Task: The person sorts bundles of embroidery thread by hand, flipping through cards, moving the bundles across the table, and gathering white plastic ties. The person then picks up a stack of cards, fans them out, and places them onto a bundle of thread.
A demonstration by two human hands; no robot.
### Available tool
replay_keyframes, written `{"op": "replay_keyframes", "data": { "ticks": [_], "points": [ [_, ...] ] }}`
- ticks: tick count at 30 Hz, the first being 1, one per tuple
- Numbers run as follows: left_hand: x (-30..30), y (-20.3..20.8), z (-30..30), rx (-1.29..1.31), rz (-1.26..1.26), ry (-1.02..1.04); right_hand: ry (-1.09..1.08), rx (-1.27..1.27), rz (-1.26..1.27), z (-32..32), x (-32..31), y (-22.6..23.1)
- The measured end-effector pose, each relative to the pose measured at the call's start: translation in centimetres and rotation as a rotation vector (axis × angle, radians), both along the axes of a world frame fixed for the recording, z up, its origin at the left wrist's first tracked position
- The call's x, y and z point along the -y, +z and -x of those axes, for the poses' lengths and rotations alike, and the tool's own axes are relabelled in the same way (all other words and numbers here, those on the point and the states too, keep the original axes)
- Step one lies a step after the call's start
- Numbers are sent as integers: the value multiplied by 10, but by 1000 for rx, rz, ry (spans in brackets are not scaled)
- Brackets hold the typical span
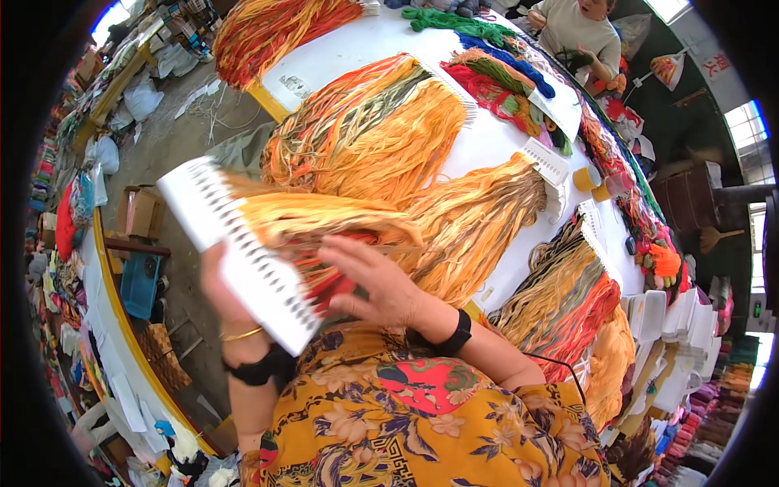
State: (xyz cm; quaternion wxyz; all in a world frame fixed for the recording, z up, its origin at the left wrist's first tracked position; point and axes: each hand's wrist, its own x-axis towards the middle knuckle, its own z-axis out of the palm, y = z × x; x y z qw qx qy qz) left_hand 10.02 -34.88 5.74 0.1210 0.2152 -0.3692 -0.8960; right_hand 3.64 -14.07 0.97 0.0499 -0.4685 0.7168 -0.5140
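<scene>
A person's left hand grips a tilted white holed card, held up in front of the body at the tabletop's near side; its fingertips are hidden behind the card. The right hand, blurred, has its fingers spread beside the card's yellow and red yarn, with no clear pinch. The held card appears at least partly strung. On the white tabletop, several similar cards already carry full orange bundles; loose skeins appear unmounted. How many cards remain cannot be told.
</scene>
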Motion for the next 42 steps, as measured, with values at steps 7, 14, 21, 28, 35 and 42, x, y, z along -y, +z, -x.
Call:
{"op": "replay_keyframes", "data": {
  "ticks": [7,14,21,28,35,42],
  "points": [
    [202,64,-154,-211,409,259,-552,-200,-693,30,-60,-145],
    [191,136,-62,-471,335,-41,-475,-47,-924,34,-73,-153],
    [109,132,116,-438,77,-300,-985,175,-353,185,-74,-125],
    [24,39,266,-121,-147,-429,-1370,-151,-431,363,-87,-126],
    [7,-69,307,131,-324,-384,-973,530,-922,405,-74,-101],
    [-7,-89,338,170,-327,-441,-1272,-44,-140,360,-56,-102]
  ]
}}
